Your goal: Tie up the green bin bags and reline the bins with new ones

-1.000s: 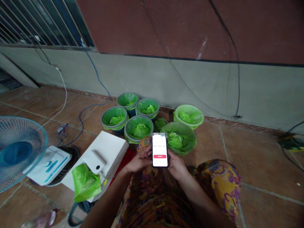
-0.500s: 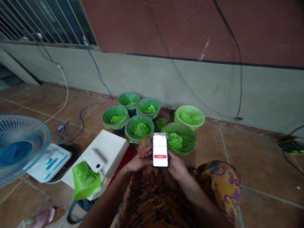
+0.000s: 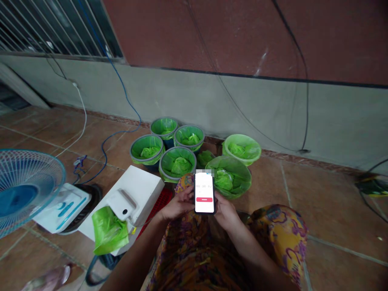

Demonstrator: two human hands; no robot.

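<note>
Since a second ago, the fan (image 3: 23, 198) has swung its rim slightly rightward in your head view, the scene has shifted a touch, and the counter on your phone (image 3: 204, 195) has gone from all zeros to a reading ending in 02; your hands have stayed on it.

In that head view, the phone is upright above your lap, screen facing you, a red button below the digits. Your left hand (image 3: 179, 204) has its fingers bent against the left edge, your right hand (image 3: 226, 211) against the right, so the phone sits between both; each grip is closed just enough to hold it.

Beyond the phone stand four grey-rimmed bins (image 3: 177, 153) and two green bins (image 3: 242, 140), all lined with green plastic. To your left, a white device (image 3: 121, 202) rests on a white box (image 3: 144, 184), with a green bag (image 3: 110, 234) beside the device, overhanging the box's edge.
</note>
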